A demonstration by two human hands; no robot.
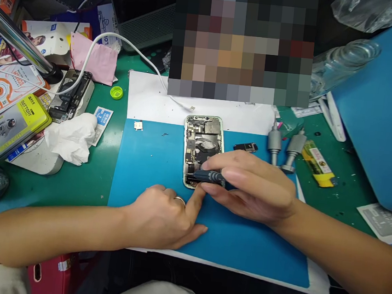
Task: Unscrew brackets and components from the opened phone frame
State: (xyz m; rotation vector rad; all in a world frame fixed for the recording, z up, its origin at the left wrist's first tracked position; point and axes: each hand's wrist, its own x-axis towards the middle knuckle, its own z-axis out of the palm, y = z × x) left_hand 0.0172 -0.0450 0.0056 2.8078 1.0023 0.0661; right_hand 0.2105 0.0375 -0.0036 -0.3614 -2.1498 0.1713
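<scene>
While steadying an opened, pale-green-framed rectangular phone point(198, 142) at the fingertips, holding a dark grey, ridged cylindrical tool point(211, 176) over its lower end.
Gripped in bent fingers and thumb of the right hand point(256, 187), probably for fine control; touching the phone's bottom edge with the straight index finger of the left hand point(163, 215), with others curled, likely to prevent sliding. Under both, smooth blue mat point(138, 174) over white paper point(147, 98); leftward of the fingers, yellow-and-grey battery box point(12, 127) on green tabletop point(103, 170); beyond, dark mesh-fronted panel point(150, 29).

crumpled tissue point(72, 139) near yellow box point(18, 125)
</scene>
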